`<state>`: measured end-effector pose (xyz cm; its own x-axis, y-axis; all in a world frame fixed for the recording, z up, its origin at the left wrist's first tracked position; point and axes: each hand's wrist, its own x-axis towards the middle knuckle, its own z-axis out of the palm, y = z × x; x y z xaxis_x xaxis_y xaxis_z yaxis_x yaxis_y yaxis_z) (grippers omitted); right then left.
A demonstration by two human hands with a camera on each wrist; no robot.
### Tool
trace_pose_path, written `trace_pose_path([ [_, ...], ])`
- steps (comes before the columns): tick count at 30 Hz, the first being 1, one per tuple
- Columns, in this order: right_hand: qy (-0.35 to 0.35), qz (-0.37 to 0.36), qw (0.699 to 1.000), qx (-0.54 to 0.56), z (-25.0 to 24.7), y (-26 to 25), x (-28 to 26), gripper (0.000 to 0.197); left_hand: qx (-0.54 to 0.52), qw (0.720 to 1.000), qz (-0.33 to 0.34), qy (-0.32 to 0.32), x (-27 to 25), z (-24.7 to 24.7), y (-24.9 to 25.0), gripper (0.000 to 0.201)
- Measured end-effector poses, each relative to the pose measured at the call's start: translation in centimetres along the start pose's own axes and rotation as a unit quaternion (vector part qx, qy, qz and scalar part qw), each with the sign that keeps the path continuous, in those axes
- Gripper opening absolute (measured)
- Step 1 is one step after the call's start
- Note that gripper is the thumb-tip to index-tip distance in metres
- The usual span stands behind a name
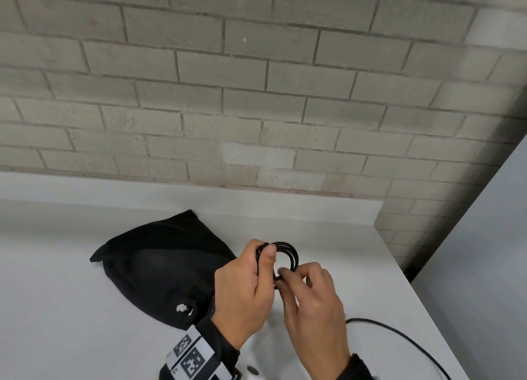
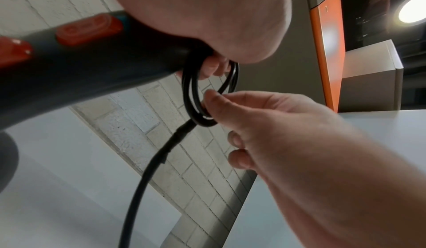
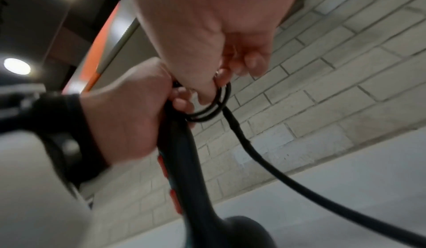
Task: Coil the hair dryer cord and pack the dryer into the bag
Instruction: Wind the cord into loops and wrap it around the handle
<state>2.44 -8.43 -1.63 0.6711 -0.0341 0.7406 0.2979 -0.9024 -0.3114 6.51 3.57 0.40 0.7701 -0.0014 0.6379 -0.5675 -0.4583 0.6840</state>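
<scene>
Nearest the camera, at the bottom of the head view, the left wrist is wearing a band [image 1: 190, 358] printed with black-and-white square markers, and a loose run of black cord [image 1: 399, 338] is trailing off across the white countertop [image 1: 71, 294] toward the lower right. Just beyond, the left hand [image 1: 245, 297] is clenching around the dark hair dryer handle [image 2: 92, 64] together with several small loops of coiled cord [image 1: 286, 255], thumb pressing on top of the loops. Orange-red switches [image 2: 90, 30] are showing on the handle in the left wrist view; the dryer body is hanging below the fist, rounded end down. The right hand [image 1: 310, 302] is pinching the cord coil at its lower right edge between thumb and fingers. Left of both hands, a black drawstring bag [image 1: 159, 268] is lying flat on the countertop, a white cord knot [image 1: 181, 308] showing near its lower corner. Behind the counter, a pale brick wall [image 1: 256, 80] is filling the background.
</scene>
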Motion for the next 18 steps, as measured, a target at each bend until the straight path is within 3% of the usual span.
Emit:
trace_pose_path([
  [2, -0.042, 0.063, 0.994, 0.084, -0.6, -0.6, 0.1, 0.023, 0.006, 1.0, -0.003, 0.008, 0.1, -0.1, -0.1, 0.047],
  [5, -0.084, 0.176, 0.953, 0.232, -2.1, -1.4, 0.9, 0.011, 0.008, 1.0, -0.011, 0.015, 0.4, -0.3, -0.6, 0.05],
  [9, -0.128, 0.295, 0.84, 0.438, -4.9, -2.1, 2.9, 0.017, 0.01, 1.0, -0.006, 0.012, 0.5, -0.3, -0.6, 0.051],
  [13, -0.187, 0.33, 0.73, 0.568, -6.7, -2.1, 3.6, 0.027, -0.004, 1.0, 0.011, 0.005, 0.1, -0.1, -0.1, 0.042],
  [18, -0.154, 0.399, 0.657, 0.621, -8.7, -1.0, 4.3, 0.03, -0.014, 1.0, 0.025, 0.0, 0.0, 0.1, 0.0, 0.036],
])
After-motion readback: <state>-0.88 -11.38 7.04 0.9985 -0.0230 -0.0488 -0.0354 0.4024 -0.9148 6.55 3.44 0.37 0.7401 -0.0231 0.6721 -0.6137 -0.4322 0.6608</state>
